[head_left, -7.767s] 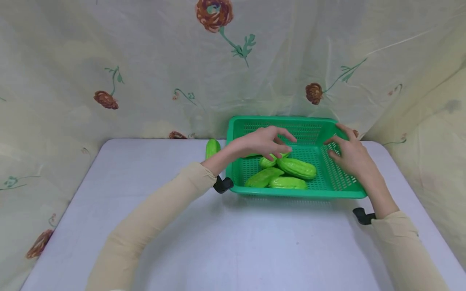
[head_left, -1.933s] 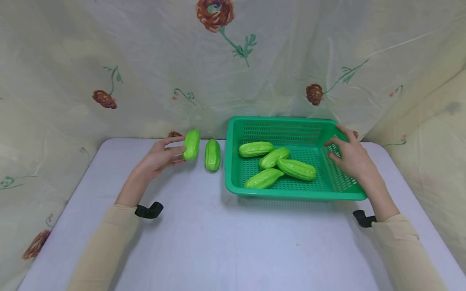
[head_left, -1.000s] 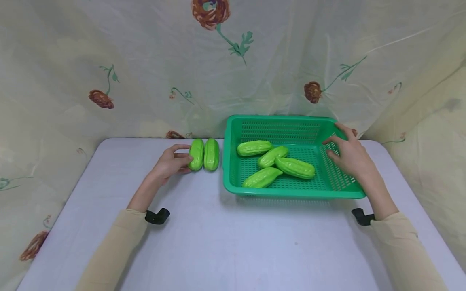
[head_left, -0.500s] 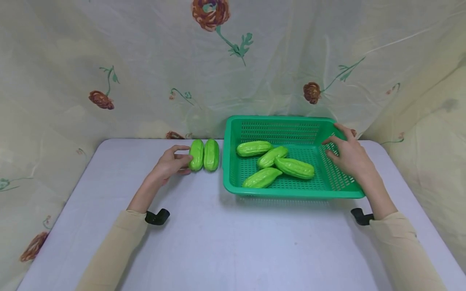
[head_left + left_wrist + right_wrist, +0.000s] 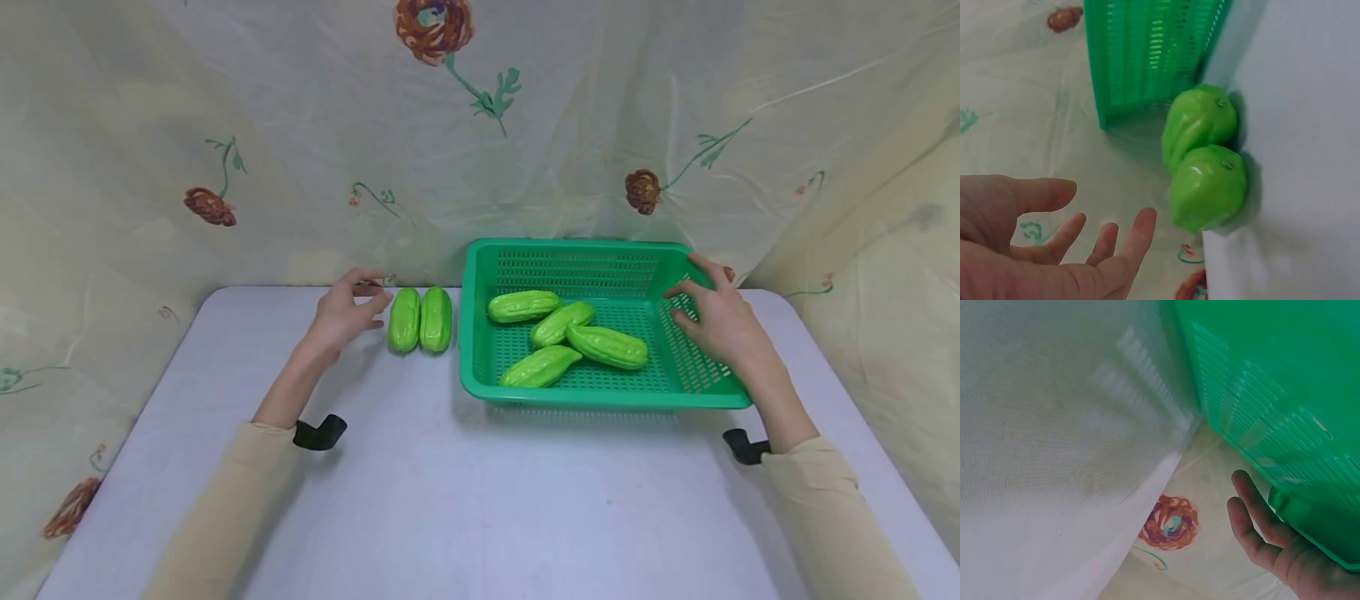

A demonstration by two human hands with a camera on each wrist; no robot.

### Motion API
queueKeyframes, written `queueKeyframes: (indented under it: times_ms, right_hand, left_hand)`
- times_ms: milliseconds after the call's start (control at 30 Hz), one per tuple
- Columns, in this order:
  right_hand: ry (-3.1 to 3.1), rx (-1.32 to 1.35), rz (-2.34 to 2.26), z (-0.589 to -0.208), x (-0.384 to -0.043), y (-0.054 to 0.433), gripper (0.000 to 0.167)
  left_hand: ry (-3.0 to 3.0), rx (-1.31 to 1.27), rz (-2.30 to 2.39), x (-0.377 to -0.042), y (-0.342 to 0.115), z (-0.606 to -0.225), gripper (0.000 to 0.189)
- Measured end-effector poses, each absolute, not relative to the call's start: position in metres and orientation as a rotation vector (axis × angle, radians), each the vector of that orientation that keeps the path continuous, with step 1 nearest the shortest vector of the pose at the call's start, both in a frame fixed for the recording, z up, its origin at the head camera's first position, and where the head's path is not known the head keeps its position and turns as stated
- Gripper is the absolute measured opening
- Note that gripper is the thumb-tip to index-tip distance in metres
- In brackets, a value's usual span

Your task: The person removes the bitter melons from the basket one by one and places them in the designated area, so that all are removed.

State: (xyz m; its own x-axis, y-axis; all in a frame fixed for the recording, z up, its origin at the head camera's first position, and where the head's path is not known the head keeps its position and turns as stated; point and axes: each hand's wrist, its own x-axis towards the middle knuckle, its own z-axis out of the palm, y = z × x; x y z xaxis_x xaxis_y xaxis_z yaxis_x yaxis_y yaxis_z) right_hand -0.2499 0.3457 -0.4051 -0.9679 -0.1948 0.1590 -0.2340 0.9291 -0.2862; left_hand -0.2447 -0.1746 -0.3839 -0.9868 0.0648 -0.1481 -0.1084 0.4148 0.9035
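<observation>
Nearest me, two pale sleeves (image 5: 221, 508) reach across the table (image 5: 480, 508) from its near side. The left hand (image 5: 345, 315) hovers near the far edge, fingers spread and holding nothing — just beside the two loose gourds (image 5: 404, 321), apart from them. They lie parallel, ends toward that edge; I take it as a tidy row with room left beside it. The right hand (image 5: 720, 325) grips the green basket (image 5: 600, 397) by its right rim, some fingers inside, two outside — probably to steady it. Inside, four more gourds (image 5: 562, 323) lie at odd angles. The basket sits along the far edge, toward the right corner, before the floral curtain (image 5: 315, 125).
</observation>
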Motion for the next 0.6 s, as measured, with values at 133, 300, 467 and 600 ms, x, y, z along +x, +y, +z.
queueKeyframes:
  times_ms: [133, 300, 467, 600]
  right_hand:
    - [-2.959, 0.332, 0.460, -0.406, -0.250, 0.346, 0.027]
    - [-2.954, 0.335, 0.461, -0.407, -0.250, 0.346, 0.027]
    - [-2.942, 0.349, 0.459, -0.408, -0.250, 0.346, 0.026]
    - [-2.943, 0.345, 0.454, -0.408, -0.249, 0.347, 0.027]
  left_hand:
    - [2.498, 0.026, 1.623, -0.245, -0.164, -0.372, 0.050]
    - [2.452, 0.095, 1.634, -0.244, -0.148, -0.362, 0.050]
    - [2.467, 0.145, 1.624, -0.241, -0.133, -0.354, 0.048]
    - [2.483, 0.202, 1.631, -0.234, -0.118, -0.345, 0.046]
